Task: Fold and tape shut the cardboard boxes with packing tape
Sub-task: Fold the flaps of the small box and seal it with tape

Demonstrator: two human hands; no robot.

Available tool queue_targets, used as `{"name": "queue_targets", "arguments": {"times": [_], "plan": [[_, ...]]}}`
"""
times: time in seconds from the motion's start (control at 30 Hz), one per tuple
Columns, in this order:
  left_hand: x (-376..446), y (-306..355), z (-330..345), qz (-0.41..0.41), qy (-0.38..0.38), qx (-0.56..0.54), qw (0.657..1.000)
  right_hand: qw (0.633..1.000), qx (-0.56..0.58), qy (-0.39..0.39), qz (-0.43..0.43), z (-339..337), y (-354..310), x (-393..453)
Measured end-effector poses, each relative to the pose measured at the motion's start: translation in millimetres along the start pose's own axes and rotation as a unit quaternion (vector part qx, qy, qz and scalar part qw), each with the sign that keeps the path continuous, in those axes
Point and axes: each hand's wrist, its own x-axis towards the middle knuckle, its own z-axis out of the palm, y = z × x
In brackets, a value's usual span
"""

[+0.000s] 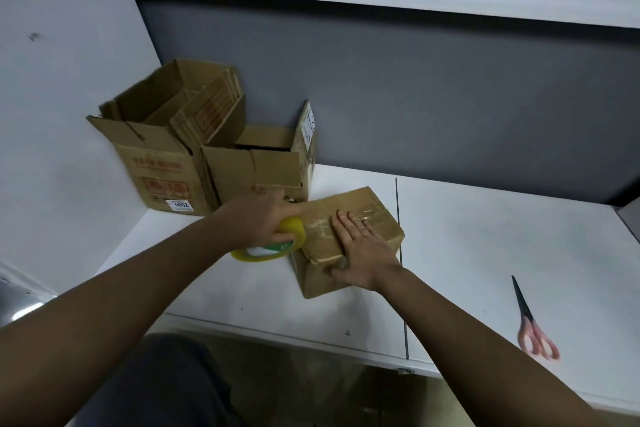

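Observation:
A small closed cardboard box [381,215] lies on the white desk [485,246], with clear tape across its top. My right hand [360,250] lies flat on the box top, fingers straight, thumb over the near edge. My left hand [263,215] grips a yellow roll of packing tape [273,248] held against the box's left side, index finger stretched onto the box top. Two open cardboard boxes stand behind: a large one [156,163] with red print at the left and a smaller one [263,163] beside it.
Scissors with pink handles [533,326] lie on the desk at the right, near the front edge. Grey partition walls close the desk at the back and left. A seam [401,270] runs across the desk just right of the small box.

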Motion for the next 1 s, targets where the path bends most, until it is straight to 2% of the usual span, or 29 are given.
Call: {"name": "queue_targets", "arguments": {"times": [0.3, 0.43, 0.5, 0.6, 0.7, 0.8, 0.93, 1.0], "plan": [[0.4, -9.4, 19.6, -0.016, -0.039, -0.06, 0.997, 1.0, -0.016, -0.019, -0.005, -0.2, 1.1, 0.6], [-10.6, -12.1, 31.7, -0.032, -0.006, -0.114, 0.993, 1.0, -0.016, -0.019, 0.013, -1.1, -1.6, 2.0], [-18.1, -12.5, 40.2, -0.042, 0.026, -0.151, 0.987, 1.0, 0.023, -0.012, 0.014, -1.8, -10.7, 2.5], [-25.5, -8.0, 50.3, -0.066, 0.057, -0.2, 0.976, 0.99, 0.141, -0.013, -0.001, -4.8, -30.6, 4.0], [-24.9, 3.4, 53.5, -0.103, 0.084, -0.202, 0.97, 0.972, 0.225, 0.02, 0.064, -6.8, -43.8, 17.7], [-22.9, 15.8, 56.6, -0.129, 0.096, -0.267, 0.95, 0.981, 0.155, 0.051, 0.102, -2.9, -44.6, 28.7], [-36.0, 11.0, 65.2, -0.101, 0.087, -0.368, 0.92, 0.984, 0.129, 0.057, 0.108, 2.5, -37.5, 30.6], [-44.9, 7.9, 71.3, -0.092, 0.086, -0.385, 0.914, 0.986, 0.116, 0.056, 0.11, 4.0, -36.2, 32.3]]}}
